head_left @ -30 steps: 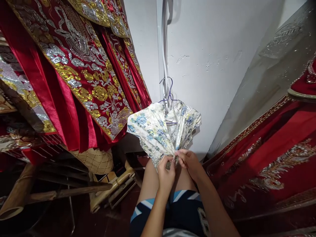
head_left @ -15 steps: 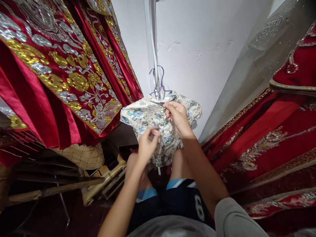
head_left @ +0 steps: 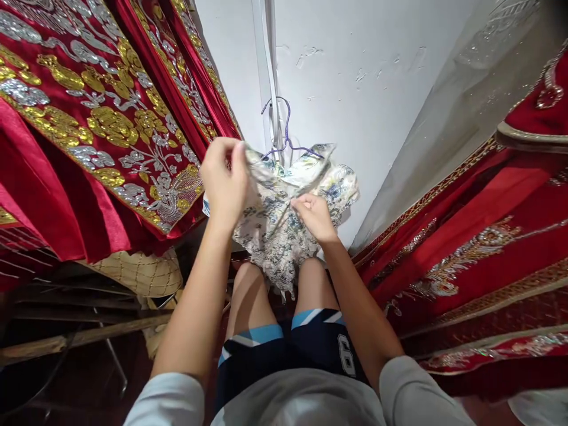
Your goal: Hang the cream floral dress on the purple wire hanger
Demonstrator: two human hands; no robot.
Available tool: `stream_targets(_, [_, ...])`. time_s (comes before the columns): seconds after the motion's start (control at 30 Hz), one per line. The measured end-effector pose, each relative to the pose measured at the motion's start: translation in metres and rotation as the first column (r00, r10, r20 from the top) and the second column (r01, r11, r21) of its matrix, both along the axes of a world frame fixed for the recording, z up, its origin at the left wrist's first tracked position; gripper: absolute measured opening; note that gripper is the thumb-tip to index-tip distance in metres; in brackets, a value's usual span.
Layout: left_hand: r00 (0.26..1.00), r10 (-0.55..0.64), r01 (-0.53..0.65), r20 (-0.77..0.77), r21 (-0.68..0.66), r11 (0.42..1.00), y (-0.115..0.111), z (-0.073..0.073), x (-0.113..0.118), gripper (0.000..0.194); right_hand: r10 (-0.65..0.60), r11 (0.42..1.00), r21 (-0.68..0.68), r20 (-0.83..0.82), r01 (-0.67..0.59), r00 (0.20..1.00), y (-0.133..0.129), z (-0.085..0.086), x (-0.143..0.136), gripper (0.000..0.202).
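The blouse [head_left: 281, 236] hangs in front of us on a purple hanger [head_left: 287, 131], above and partly between our knees [head_left: 248, 281]; our left hand [head_left: 225, 183] is up at the collar on its left side, thumb and finger closed on what looks like the cloth's edge, though blur there leaves the hold a little unclear; our right hand [head_left: 316, 218] pinches the front lower down, near the middle.

We judge that a hard outward pull on the left could drag a shoulder off the hanger, since the neck gapes and the cloth looks thin; pulling both grips apart could strain the front or crease it; a tug downward might set the hanger swinging on the white strip [head_left: 268, 77] by the wall [head_left: 355, 89], if it is hooked only loosely there; the hook's hold is hard to make out.

Around us, space is tight; a red embroidered gown [head_left: 133, 148] crowds in just beside our left hand, and its sequins could snag a sleeve or knuckle; red skirts [head_left: 465, 260] under a sheer cover [head_left: 426, 142] limit our right elbow; bamboo poles [head_left: 110, 331] stand low on the left, apart from the blouse.
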State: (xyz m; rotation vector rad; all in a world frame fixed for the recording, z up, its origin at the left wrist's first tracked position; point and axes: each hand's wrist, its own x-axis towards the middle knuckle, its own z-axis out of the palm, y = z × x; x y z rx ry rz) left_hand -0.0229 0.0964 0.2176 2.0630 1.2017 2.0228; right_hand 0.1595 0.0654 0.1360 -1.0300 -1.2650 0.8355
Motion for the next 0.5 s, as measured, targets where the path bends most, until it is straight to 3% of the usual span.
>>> stream_targets(0.1, [0.935,0.04,0.029,0.352,-0.188,0.982,0.027,-0.022,-0.043,0.023,0.065,0.994,-0.085,-0.111,-0.075,0.992,-0.02,-0.017,0.004,0.019])
stream_targets(0.13, [0.872,0.031,0.124,0.489,-0.282,0.951,0.035,-0.033,-0.054,0.023,0.079,0.989,-0.115,-0.131,-0.094,0.988,-0.028,-0.021,0.004,0.017])
stream_targets(0.2, [0.704,0.049,0.279,0.708,-0.339,0.898,0.043,-0.058,-0.067,0.022,0.104,0.976,-0.176,-0.14,-0.128,0.985,-0.042,-0.026,-0.001,0.014])
stream_targets(0.3, [0.418,0.128,0.435,0.899,-0.322,0.841,0.038,-0.094,-0.06,0.019,0.142,0.963,-0.216,-0.092,-0.159,0.986,-0.059,-0.034,-0.012,0.016])
stream_targets(0.37, [0.275,0.166,0.512,0.947,-0.29,0.809,0.025,-0.115,-0.046,0.025,0.162,0.96,-0.218,-0.072,-0.174,0.984,-0.066,-0.043,-0.018,0.02])
stream_targets(0.43, [0.222,0.15,0.557,0.963,-0.252,0.791,0.009,-0.133,-0.03,0.025,0.134,0.96,-0.228,-0.14,-0.164,0.981,-0.071,-0.055,-0.019,0.022])
stream_targets(0.5, [0.261,0.107,0.557,0.959,-0.24,0.795,-0.008,-0.15,-0.017,0.017,0.078,0.963,-0.233,-0.254,-0.139,0.964,-0.075,-0.067,-0.017,0.022])
